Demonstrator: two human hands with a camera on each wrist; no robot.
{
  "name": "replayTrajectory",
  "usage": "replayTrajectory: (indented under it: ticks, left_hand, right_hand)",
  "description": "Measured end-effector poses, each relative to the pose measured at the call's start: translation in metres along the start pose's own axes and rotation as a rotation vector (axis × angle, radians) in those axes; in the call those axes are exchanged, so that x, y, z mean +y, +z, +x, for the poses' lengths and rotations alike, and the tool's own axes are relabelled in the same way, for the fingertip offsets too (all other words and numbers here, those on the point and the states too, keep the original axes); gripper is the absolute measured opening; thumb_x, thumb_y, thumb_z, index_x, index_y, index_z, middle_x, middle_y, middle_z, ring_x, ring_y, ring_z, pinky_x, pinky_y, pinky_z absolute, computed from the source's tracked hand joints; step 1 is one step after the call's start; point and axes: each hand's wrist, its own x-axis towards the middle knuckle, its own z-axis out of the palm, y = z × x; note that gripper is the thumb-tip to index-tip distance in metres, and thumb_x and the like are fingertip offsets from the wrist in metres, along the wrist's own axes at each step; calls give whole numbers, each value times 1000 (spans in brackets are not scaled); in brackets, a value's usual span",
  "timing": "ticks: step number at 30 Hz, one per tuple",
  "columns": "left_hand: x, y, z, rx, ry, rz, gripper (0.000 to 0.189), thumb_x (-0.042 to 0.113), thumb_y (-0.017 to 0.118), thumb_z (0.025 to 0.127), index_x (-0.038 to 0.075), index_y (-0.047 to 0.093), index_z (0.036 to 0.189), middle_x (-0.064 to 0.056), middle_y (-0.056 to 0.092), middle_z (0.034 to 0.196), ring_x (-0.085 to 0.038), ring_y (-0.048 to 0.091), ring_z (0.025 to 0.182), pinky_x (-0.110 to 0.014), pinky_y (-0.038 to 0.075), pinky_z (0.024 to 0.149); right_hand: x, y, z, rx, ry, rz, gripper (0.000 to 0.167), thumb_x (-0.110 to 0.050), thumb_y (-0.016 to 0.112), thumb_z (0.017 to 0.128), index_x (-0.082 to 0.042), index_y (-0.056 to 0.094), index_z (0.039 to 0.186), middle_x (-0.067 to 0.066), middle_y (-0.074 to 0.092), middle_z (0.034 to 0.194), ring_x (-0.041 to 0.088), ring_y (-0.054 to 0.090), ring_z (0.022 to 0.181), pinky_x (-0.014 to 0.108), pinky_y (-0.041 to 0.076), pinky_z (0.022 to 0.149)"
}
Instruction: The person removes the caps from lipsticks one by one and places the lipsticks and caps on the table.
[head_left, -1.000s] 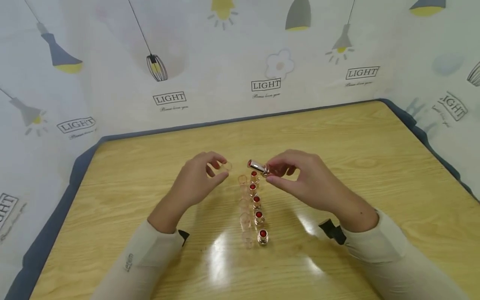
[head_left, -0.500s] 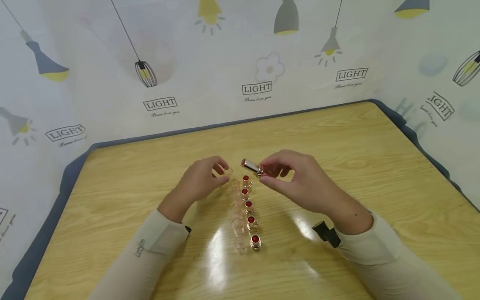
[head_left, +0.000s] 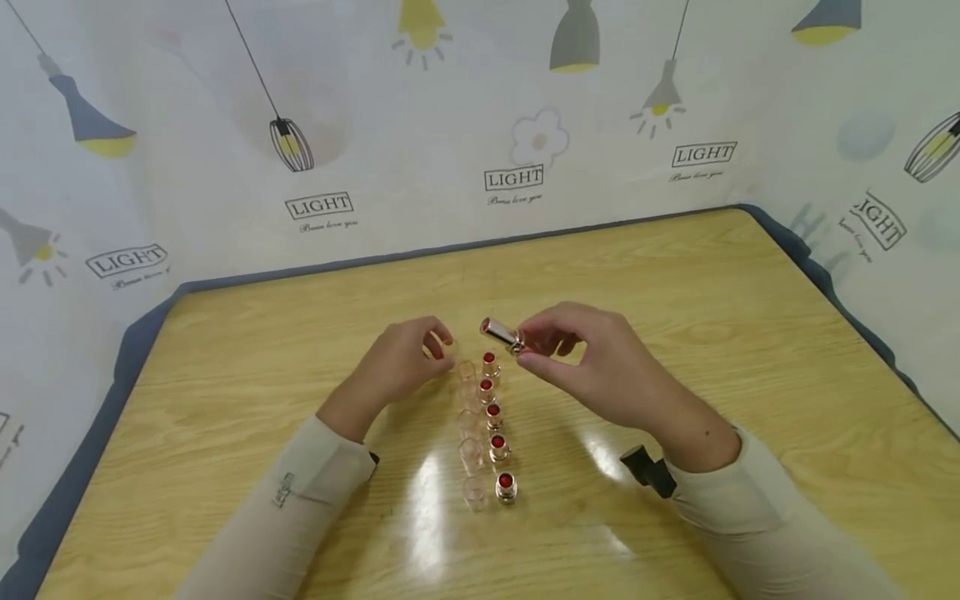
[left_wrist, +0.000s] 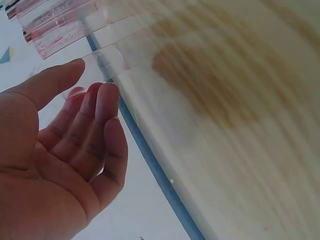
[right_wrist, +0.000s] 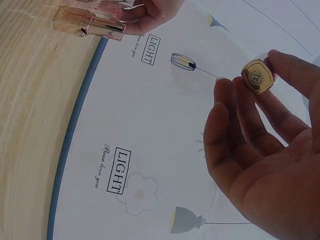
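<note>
My left hand (head_left: 401,358) pinches a clear, pinkish lipstick cap (left_wrist: 106,61) between thumb and fingertips, low at the far end of a row of clear caps (head_left: 471,454). Whether this cap touches the table cannot be made out. Raised above the far end of the row, my right hand (head_left: 600,358) grips an uncapped lipstick (head_left: 498,332) by its base, silvery tube tilted and red tip pointing up-left. The right wrist view shows the golden underside of that lipstick's base (right_wrist: 258,77), with a round label. Several uncapped lipsticks (head_left: 498,447) stand upright beside the caps, red tips up.
The wood-grain table (head_left: 637,542) has a dark blue edge strip (head_left: 450,252) at the back. Behind it rises a white wall covering (head_left: 420,150) printed with lamps and "LIGHT". A black strap piece (head_left: 648,471) sits at my right wrist.
My left hand has moved closer to the far end of the cap row with the clear cap. The right hand keeps the lipstick raised. The head view has shifted slightly.
</note>
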Motion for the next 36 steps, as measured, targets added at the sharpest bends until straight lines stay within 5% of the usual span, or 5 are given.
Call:
replayTrajectory:
  ticks: [8, 15, 19, 25, 36]
  left_hand:
    - [-3, 9, 6, -56, 15, 4, 22, 20, 70, 93, 12, 66, 113, -3, 70, 98, -18, 65, 86, -36, 54, 80]
    - [-11, 6, -3, -96, 8, 23, 43, 12, 66, 94, 12, 57, 135, -10, 70, 113, -27, 66, 107, -44, 52, 95]
    - [-10, 2, -15, -19, -9, 56, 38, 22, 64, 98, 14, 58, 134, -7, 71, 110, -24, 68, 97, -42, 54, 85]
    - [6, -2, -38, 121, 19, 73, 19, 33, 59, 100, 20, 67, 111, 1, 72, 96, -12, 61, 67, -31, 49, 60]
    - [33, -11, -69, 266, 111, -96, 18, 33, 58, 101, 23, 72, 107, 10, 69, 91, -9, 62, 75, -30, 51, 64]
  right_hand:
    - [-1, 3, 0, -11, 27, -6, 20, -17, 75, 90, -12, 72, 109, -6, 69, 95, 8, 62, 84, 37, 55, 78]
    - [3, 7, 1, -13, 35, -11, 18, -17, 75, 91, -13, 73, 108, -6, 71, 92, 9, 63, 83, 37, 55, 77]
    - [6, 8, 3, -14, 38, -27, 17, -17, 74, 91, -13, 73, 107, -6, 72, 90, 8, 64, 82, 32, 55, 76]
    - [16, 9, 4, -38, 93, -42, 15, -17, 72, 93, -13, 71, 107, -4, 73, 91, 9, 65, 83, 31, 54, 75]
    - [55, 16, 23, -101, 233, -44, 19, -25, 72, 94, -13, 71, 108, 2, 68, 93, 16, 61, 83, 32, 50, 72]
